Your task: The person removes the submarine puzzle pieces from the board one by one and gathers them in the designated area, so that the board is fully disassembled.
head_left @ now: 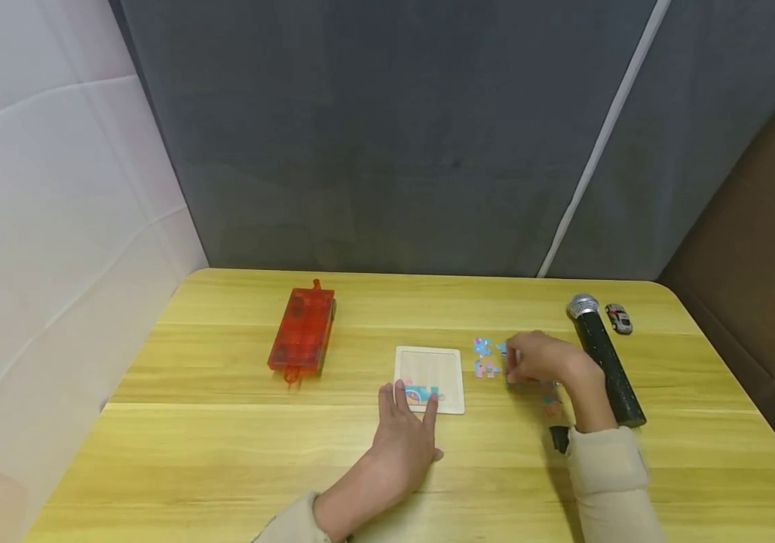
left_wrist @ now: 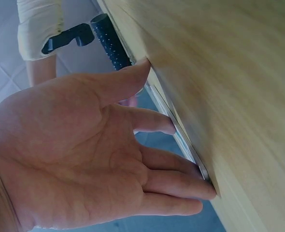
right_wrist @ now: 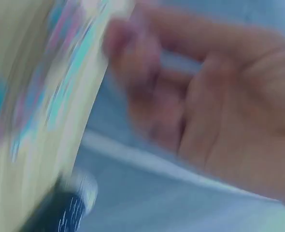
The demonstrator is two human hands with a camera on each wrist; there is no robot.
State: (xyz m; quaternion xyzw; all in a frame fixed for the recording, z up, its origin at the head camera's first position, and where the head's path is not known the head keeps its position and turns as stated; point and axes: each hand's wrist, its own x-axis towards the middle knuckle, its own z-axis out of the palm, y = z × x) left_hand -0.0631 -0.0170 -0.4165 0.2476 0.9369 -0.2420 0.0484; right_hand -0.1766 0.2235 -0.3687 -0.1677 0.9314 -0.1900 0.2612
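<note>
At the left of the head view, an orange translucent plastic case lies on the yellow wooden table, well apart from my hands. Toward the middle sits the white square puzzle tray, with a few coloured pieces already set along its lower edge. My left hand lies flat just below that tray, fingers straight and spread, the fingertips pressing the tray's near edge; it grips nothing.

Right of the tray, loose puzzle pieces in pink and turquoise lie scattered on the wood. My right hand is over them with its fingers curled down among the pieces. The wrist view there is too blurred, so I cannot tell whether it has a piece pinched.

Just beyond that hand, a black microphone with a silver head lies slanted toward the right edge, and a small grey toy car sits beside its head.
</note>
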